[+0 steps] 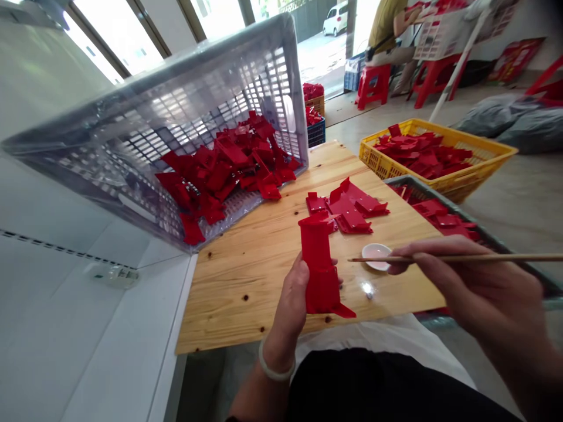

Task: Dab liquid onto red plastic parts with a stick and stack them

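Observation:
My left hand (pixel 292 296) is closed round a red plastic part (pixel 319 258), a folded panel with flared ends, held up above the front of the wooden table. Between the thumb and fingers of my right hand (pixel 475 287) is a thin wooden brush (pixel 444 258), lying almost level. Its tip points left and stops short of the red part. Just behind the brush sits a small white dish (pixel 377 253) with a pale liquid-like surface; the brush passes in front of it. Several more red parts (pixel 349 205) lie flat on the table beyond my left hand.
A grey crate (pixel 149 117) tipped on its side holds many red parts at the left back of the wooden table (pixel 229 293). Right of the table stand a yellow basket (pixel 479 155) and a dark crate (pixel 497 249) with red parts. Another person (pixel 389 29) sits on a red stool (pixel 373 85).

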### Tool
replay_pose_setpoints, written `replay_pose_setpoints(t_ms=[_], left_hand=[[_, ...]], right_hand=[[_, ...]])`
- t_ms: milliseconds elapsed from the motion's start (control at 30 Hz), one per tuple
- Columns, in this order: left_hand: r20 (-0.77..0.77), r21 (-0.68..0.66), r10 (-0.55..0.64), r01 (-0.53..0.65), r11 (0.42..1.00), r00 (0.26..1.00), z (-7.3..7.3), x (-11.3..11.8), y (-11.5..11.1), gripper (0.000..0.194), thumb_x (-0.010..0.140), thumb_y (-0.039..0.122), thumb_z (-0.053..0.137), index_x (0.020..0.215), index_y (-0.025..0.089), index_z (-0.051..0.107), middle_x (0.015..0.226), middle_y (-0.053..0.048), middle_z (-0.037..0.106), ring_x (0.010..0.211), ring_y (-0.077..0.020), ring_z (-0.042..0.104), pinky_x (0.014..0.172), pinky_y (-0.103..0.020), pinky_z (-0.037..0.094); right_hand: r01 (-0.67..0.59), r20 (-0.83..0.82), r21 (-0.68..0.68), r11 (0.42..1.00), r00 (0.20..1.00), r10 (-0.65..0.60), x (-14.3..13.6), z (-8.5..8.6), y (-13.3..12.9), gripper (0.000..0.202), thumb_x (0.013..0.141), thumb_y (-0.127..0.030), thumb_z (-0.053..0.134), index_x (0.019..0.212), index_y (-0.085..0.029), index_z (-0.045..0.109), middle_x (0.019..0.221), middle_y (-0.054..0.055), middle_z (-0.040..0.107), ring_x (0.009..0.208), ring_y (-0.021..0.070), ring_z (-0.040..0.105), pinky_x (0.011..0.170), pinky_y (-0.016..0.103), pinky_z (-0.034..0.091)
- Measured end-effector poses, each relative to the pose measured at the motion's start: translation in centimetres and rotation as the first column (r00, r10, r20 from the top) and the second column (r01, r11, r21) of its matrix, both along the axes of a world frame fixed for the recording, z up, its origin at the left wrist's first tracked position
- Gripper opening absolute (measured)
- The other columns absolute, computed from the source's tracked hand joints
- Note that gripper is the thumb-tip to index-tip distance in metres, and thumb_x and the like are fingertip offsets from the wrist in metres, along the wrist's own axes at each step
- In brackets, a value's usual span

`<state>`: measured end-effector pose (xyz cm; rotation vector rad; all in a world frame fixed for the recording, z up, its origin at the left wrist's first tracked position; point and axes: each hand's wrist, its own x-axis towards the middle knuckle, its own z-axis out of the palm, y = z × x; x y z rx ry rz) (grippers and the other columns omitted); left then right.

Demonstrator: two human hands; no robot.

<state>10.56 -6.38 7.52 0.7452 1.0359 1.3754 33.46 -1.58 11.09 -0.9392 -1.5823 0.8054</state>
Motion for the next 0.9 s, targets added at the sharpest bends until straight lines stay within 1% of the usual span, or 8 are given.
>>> replay_pose_setpoints(t_ms=[100, 200, 300, 367, 500, 667, 767, 900], left_hand=[[-0.051, 0.001, 0.001, -0.001, 1.0, 0.999, 0.3, 0.2, -0.3, 0.071, 0.094, 0.069, 0.068, 0.142, 0.017, 0.063, 0.126, -0.016, 0.077, 0.09, -0.0246, 0.077, 0.074, -0.033, 0.064], [-0.098, 0.011, -0.003, 0.004, 1.0, 0.995, 0.5, 0.2, -0.4, 0.072, 0.096, 0.068, 0.066, 0.148, 0.018, 0.06, 0.128, -0.015, 0.076, 0.091, -0.0231, 0.077, 0.076, -0.032, 0.063], [-0.143, 0.024, -0.006, 0.01, 1.0, 0.99, 0.2, 0.1, -0.6, 0.073, 0.097, 0.068, 0.064, 0.151, 0.02, 0.058, 0.13, -0.015, 0.076, 0.093, -0.0236, 0.077, 0.081, -0.035, 0.063], [-0.168, 0.035, -0.005, 0.012, 0.999, 0.986, 0.0, 0.1, -0.6, 0.071, 0.098, 0.068, 0.063, 0.151, 0.021, 0.059, 0.131, -0.015, 0.075, 0.094, -0.0241, 0.077, 0.084, -0.036, 0.063], [-0.187, 0.064, 0.0, 0.012, 0.998, 0.982, -0.1, 0.1, -0.4, 0.068, 0.099, 0.067, 0.063, 0.149, 0.02, 0.061, 0.127, -0.014, 0.076, 0.095, -0.0245, 0.076, 0.086, -0.037, 0.063], [-0.162, 0.045, -0.003, 0.011, 0.999, 0.987, -0.1, 0.1, -0.4, 0.068, 0.099, 0.066, 0.064, 0.147, 0.018, 0.062, 0.115, -0.013, 0.079, 0.093, -0.0255, 0.077, 0.083, -0.036, 0.063], [-0.048, 0.009, -0.024, 0.024, 1.0, 0.999, -0.4, -0.3, -0.3, 0.068, 0.098, 0.068, 0.062, 0.141, 0.016, 0.064, 0.111, -0.014, 0.08, 0.09, -0.0277, 0.079, 0.078, -0.036, 0.064], [0.215, 0.011, -0.149, 0.15, 0.989, 0.965, -1.3, -0.9, 0.3, 0.071, 0.099, 0.072, 0.054, 0.128, 0.011, 0.073, 0.126, -0.019, 0.078, 0.091, -0.0286, 0.079, 0.083, -0.039, 0.064]], right_hand=[[-0.116, 0.063, 0.138, 0.984, 0.992, 0.108, -0.9, 0.2, 0.1, 0.02, 0.103, -0.028, 0.065, 0.119, -0.038, 0.073, 0.101, 0.002, 0.08, 0.085, 0.0257, 0.079, 0.072, 0.04, 0.067], [-0.213, 0.131, 0.265, 0.94, 0.974, 0.184, -1.2, 0.0, 0.4, 0.027, 0.102, -0.019, 0.065, 0.125, -0.032, 0.071, 0.105, 0.002, 0.08, 0.091, 0.0223, 0.079, 0.073, 0.032, 0.066], [-0.241, 0.185, 0.334, 0.911, 0.965, 0.188, -1.5, -0.1, 0.5, 0.03, 0.101, -0.014, 0.065, 0.126, -0.03, 0.069, 0.108, 0.003, 0.08, 0.097, 0.0208, 0.079, 0.08, 0.029, 0.065], [-0.243, 0.216, 0.346, 0.906, 0.96, 0.175, -1.7, -0.2, 0.5, 0.028, 0.101, -0.015, 0.066, 0.125, -0.029, 0.07, 0.106, 0.002, 0.08, 0.095, 0.0206, 0.079, 0.08, 0.029, 0.064], [-0.237, 0.23, 0.343, 0.909, 0.959, 0.164, -2.0, -0.4, 0.5, 0.025, 0.101, -0.018, 0.067, 0.123, -0.029, 0.07, 0.102, 0.001, 0.08, 0.086, 0.0183, 0.078, 0.08, 0.029, 0.064], [-0.228, 0.202, 0.307, 0.924, 0.964, 0.171, -1.9, -0.7, 0.7, 0.025, 0.102, -0.018, 0.066, 0.124, -0.029, 0.07, 0.101, 0.001, 0.08, 0.086, 0.0175, 0.079, 0.082, 0.029, 0.064], [-0.185, 0.11, 0.223, 0.957, 0.98, 0.164, -1.9, -0.9, 1.0, 0.021, 0.103, -0.018, 0.065, 0.119, -0.028, 0.072, 0.102, 0.002, 0.08, 0.081, 0.016, 0.079, 0.077, 0.025, 0.064], [-0.176, -0.159, 0.082, 0.981, 0.969, 0.188, -2.4, -1.0, 1.4, 0.012, 0.104, -0.023, 0.066, 0.11, -0.028, 0.075, 0.097, 0.002, 0.08, 0.079, 0.0176, 0.08, 0.074, 0.027, 0.066]])
